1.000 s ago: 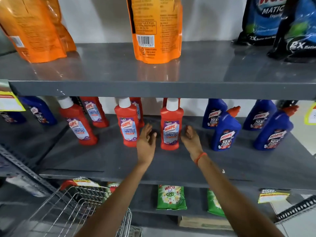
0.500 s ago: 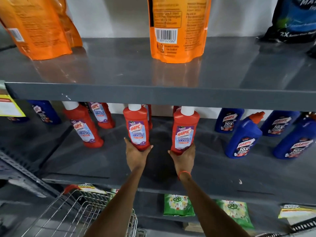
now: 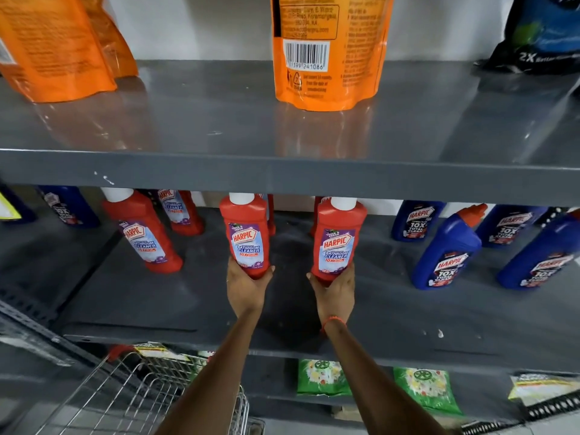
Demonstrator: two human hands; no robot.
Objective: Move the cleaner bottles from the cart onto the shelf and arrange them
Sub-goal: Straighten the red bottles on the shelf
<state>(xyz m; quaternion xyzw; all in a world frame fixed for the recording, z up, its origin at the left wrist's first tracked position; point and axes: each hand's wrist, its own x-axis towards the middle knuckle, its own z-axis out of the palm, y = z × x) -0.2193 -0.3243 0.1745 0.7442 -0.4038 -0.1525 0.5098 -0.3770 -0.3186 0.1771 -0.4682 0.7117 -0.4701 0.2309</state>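
2 red bottles are being held now, 1 in each hand. 1 second ago both hands sat flat on the grey shelf point(image 3: 392, 312) on either side of just 1 red bottle, and they held nothing. Half a second ago each hand had already closed on a bottle, and it looks much the same now.

The left hand point(image 3: 246, 288) is wrapped around the bottom of the left red bottle point(image 3: 246, 235). The fingers curl up on both sides of the bottle, so the hand is shut tight on it. The bottle stands up straight above the hand, with its white cap near the edge of the top shelf point(image 3: 282, 177).

The right hand point(image 3: 335, 290) is wrapped around the bottom of the right red bottle point(image 3: 339, 240) in the same way. It has an orange band point(image 3: 332, 320) on the wrist. This bottle leans a little to the right.

Both bottles are over the middle of the grey shelf, side by side with a gap between them. I cannot tell if they touch the shelf.

1 more red bottle point(image 3: 146, 233) stands to the left, and others stand at the back. Blue bottles point(image 3: 445, 252) stand to the right. Orange bags point(image 3: 326, 48) sit on the top shelf. The wire cart point(image 3: 125, 397) is down low on the left, below the arms.
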